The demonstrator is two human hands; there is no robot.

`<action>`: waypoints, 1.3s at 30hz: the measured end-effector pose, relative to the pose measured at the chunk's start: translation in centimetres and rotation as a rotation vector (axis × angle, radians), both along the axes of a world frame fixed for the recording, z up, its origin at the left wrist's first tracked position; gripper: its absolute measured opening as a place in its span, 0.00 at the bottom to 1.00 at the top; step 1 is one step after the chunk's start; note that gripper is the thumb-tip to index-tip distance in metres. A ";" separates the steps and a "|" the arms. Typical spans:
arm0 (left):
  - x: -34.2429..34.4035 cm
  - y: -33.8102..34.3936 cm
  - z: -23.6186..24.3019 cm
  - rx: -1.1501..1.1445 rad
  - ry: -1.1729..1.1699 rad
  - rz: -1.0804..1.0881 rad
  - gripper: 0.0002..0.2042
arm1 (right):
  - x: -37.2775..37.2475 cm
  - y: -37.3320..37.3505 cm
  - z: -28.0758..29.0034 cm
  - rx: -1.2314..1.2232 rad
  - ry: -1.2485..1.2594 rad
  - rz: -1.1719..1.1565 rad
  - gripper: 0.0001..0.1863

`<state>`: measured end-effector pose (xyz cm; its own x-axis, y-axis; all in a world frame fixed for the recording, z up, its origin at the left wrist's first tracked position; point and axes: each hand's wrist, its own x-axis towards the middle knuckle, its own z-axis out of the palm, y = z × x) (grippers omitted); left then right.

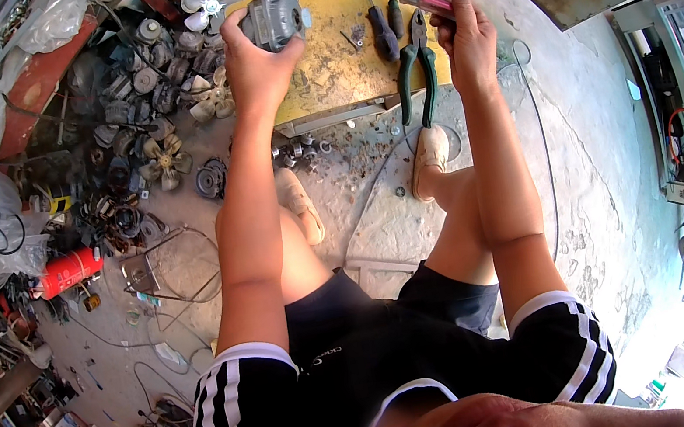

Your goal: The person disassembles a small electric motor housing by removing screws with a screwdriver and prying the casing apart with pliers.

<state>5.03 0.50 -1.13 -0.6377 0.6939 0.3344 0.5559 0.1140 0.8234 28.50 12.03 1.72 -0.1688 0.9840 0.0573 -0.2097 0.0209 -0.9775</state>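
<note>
On the low yellow surface (331, 78): a worn, stained top stood in front of the seated person, with tools lying on its right part.
Left hand (260, 65): it gripped a grey motor (271, 25) at the far left of the surface, the fingers wrapped round the left side and the thumb set against the lower right.
Motor: its pale round end (306, 18) faced right; from where I stood, I could not tell whether the body rested on the top or was held just above it.
Right hand (466, 40): its fingers were curled tight round the handle of a red screwdriver (425, 2), with the thumb laid along it.
Screwdriver shaft: it slanted up and left across the far part of the surface, the tip near the motor yet apart from it.
Tools lying by: green-handled pliers (418, 69) lay with the handles toward the person and over the near edge; two dark-handled tools (383, 35) lay just left of their jaws, and a small metal piece (353, 38) lay farther left.
Left-hand floor: heaped motors (148, 70), a white fan (206, 4) and a brass-coloured fan (165, 162) crowded beside the surface, with a red cylinder (72, 271) nearer.
Right-hand floor: a thin cable (540, 148) trailed over grey concrete (585, 151), near an open-fronted cabinet (680, 105).
Feet: two pale shoes (431, 160) were planted before the surface.
</note>
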 end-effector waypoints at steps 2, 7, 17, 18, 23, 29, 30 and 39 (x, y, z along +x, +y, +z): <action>-0.4 0.0 0.3 0.019 -0.031 -0.012 0.37 | -0.4 -0.2 0.0 0.006 -0.042 0.016 0.22; -0.5 -0.2 0.7 -0.046 0.054 0.008 0.39 | -1.6 -0.7 -0.1 0.008 -0.086 0.056 0.23; -1.1 -0.1 -0.4 -0.059 0.046 -0.044 0.39 | -3.0 -0.6 -0.9 -0.012 -0.045 0.130 0.22; -1.0 -0.1 -0.4 -0.059 0.042 -0.052 0.40 | -3.1 -0.6 -1.0 -0.012 -0.044 0.136 0.23; -0.8 -0.1 -0.3 -0.052 0.075 -0.036 0.37 | -3.0 -0.8 -0.4 -0.145 -0.086 0.205 0.27; -0.6 -0.3 0.4 -0.074 0.099 -0.053 0.39 | -1.6 -0.3 0.3 -0.301 -0.192 0.313 0.28; -0.6 -0.3 0.4 -0.066 0.107 -0.059 0.39 | -1.8 -0.3 0.3 -0.250 -0.222 0.309 0.27; -1.0 0.1 0.0 -0.061 0.088 -0.072 0.38 | -1.9 0.1 -0.8 0.134 -0.161 0.212 0.14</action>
